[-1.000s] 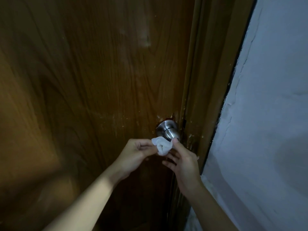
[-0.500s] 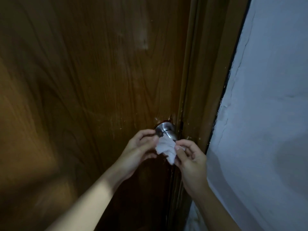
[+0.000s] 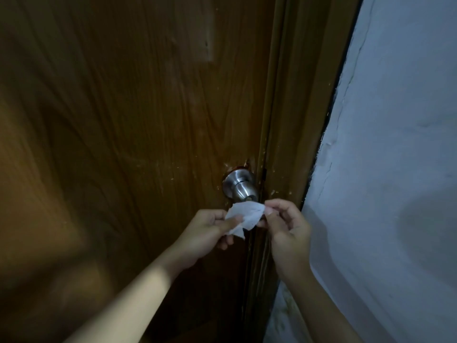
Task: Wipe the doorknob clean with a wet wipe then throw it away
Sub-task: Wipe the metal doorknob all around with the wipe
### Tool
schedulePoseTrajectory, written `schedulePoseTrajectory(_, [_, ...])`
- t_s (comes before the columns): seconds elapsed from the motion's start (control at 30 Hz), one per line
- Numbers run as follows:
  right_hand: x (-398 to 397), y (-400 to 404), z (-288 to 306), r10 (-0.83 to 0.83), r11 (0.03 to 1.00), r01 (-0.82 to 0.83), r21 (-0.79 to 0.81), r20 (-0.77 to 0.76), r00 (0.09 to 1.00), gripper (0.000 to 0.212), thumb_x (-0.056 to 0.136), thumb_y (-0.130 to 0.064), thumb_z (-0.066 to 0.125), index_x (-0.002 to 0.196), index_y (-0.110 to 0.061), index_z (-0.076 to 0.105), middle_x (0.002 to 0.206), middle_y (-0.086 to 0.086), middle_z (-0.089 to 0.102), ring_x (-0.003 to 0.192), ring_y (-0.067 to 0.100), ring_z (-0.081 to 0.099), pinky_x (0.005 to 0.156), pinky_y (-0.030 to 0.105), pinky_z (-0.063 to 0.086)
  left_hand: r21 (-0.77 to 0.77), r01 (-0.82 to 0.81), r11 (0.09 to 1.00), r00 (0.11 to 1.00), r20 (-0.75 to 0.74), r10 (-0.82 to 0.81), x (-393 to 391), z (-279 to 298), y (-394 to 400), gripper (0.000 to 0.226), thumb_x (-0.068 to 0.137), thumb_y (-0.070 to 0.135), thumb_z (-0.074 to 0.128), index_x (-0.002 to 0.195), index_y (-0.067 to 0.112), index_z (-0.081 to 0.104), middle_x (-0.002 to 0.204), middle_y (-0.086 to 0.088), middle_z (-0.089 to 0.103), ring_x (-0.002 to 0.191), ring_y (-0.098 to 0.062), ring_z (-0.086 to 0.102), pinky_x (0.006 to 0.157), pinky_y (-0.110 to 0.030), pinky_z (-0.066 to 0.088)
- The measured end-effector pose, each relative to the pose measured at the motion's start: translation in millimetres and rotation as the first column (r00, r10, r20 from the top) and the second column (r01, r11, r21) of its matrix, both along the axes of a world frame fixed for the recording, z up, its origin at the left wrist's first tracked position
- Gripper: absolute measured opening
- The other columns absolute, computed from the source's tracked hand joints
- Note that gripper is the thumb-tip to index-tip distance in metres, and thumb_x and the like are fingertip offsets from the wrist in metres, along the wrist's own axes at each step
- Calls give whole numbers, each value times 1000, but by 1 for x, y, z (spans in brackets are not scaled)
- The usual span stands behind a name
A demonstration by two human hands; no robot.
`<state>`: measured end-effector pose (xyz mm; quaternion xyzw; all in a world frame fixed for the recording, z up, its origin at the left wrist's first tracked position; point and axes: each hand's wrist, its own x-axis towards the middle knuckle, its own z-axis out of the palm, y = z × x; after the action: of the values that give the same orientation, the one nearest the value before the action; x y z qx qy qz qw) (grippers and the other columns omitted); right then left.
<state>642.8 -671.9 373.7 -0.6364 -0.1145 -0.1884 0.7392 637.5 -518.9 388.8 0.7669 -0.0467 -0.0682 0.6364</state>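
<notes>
Wipe (image 3: 244, 217) pinched by left hand (image 3: 206, 232), right hand (image 3: 288, 227), below doorknob (image 3: 241, 185).

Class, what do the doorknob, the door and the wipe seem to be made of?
Doorknob: probably brushed metal, silvery with a soft sheen.
Door: wood or wood-look veneer, brown with visible grain.
Wipe: thin white fibrous sheet, crumpled and limp.

Two hands, a left hand (image 3: 206, 233) and a right hand (image 3: 288, 231), one wet wipe (image 3: 244, 217), one doorknob (image 3: 240, 185), one door (image 3: 123, 120).
</notes>
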Motion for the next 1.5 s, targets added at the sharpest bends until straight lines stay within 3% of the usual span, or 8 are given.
schedulePoseTrajectory(0.1, [4, -1, -2, -115, 993, 115, -2, 18, 993, 24, 85, 8, 49, 84, -12, 63, 64, 2, 59, 58, 10, 56, 54, 17, 47, 34, -84, 996, 993, 90, 80, 3, 2, 1, 32, 79, 43, 60, 60, 17, 58, 53, 4, 56, 54, -9, 52, 55, -21, 41])
schedulePoseTrajectory(0.27, [8, -1, -6, -256, 966, 256, -18, 16, 967, 21, 86, 9, 47, 87, -5, 62, 73, 7, 59, 57, 5, 55, 51, 11, 43, -301, -77, 950, 991, 81, 106, 5, 10, 3, 23, 77, 25, 60, 59, 15, 50, 64, 5, 61, 67, -7, 62, 56, -17, 51])
schedulePoseTrajectory(0.5, [27, 10, 29, -410, 869, 461, -177, 264, 873, 24, 82, 12, 51, 89, -2, 69, 94, 6, 55, 82, -8, 54, 68, 3, 43, -352, -373, 858, 894, 111, 434, 30, 41, -4, 26, 77, 27, 69, 87, 3, 64, 58, 3, 66, 45, -3, 57, 43, -14, 43])
schedulePoseTrajectory(0.67, [39, 6, 16, -238, 610, 280, -742, 165, 957, 29, 87, 1, 49, 114, -4, 60, 110, 12, 53, 90, 17, 52, 71, 11, 39, -117, -383, 916, 922, 9, 386, 38, 24, -2, 23, 81, 22, 66, 97, 6, 68, 75, -1, 68, 62, -7, 57, 57, -19, 45])
schedulePoseTrajectory(0.87, [35, 8, 10, -238, 541, 157, -826, 29, 971, 49, 88, -1, 45, 135, -14, 42, 122, 16, 49, 107, 28, 53, 88, 29, 47, 56, -395, 917, 918, 57, 392, 38, 4, -6, 32, 92, 31, 50, 68, 12, 61, 61, -1, 55, 57, -11, 50, 57, -25, 37])
schedulePoseTrajectory(1.03, [36, 13, 9, -244, 619, 146, -772, -13, 970, 50, 88, 5, 44, 134, -11, 41, 120, 13, 47, 103, 23, 52, 84, 17, 40, 123, -422, 898, 906, 48, 420, 38, -10, -7, 33, 92, 30, 48, 68, 10, 60, 63, -3, 56, 58, -13, 51, 56, -26, 38])
schedulePoseTrajectory(1.33, [40, 16, 13, -237, 620, 172, -765, 26, 971, 55, 85, 9, 44, 134, -15, 41, 116, 11, 43, 99, 24, 50, 84, 27, 46, 178, -489, 854, 872, 80, 483, 49, -7, -4, 39, 93, 28, 49, 72, -1, 63, 59, -6, 55, 54, -17, 49, 51, -25, 38])
schedulePoseTrajectory(1.5, [48, 17, -12, -259, 660, 106, -743, -93, 961, 27, 85, 7, 45, 105, -2, 61, 112, 15, 54, 103, 28, 55, 82, 27, 48, 132, -479, 868, 870, 199, 450, 48, 3, -10, 34, 93, 29, 47, 72, 7, 61, 59, -1, 59, 54, -11, 54, 50, -20, 42])
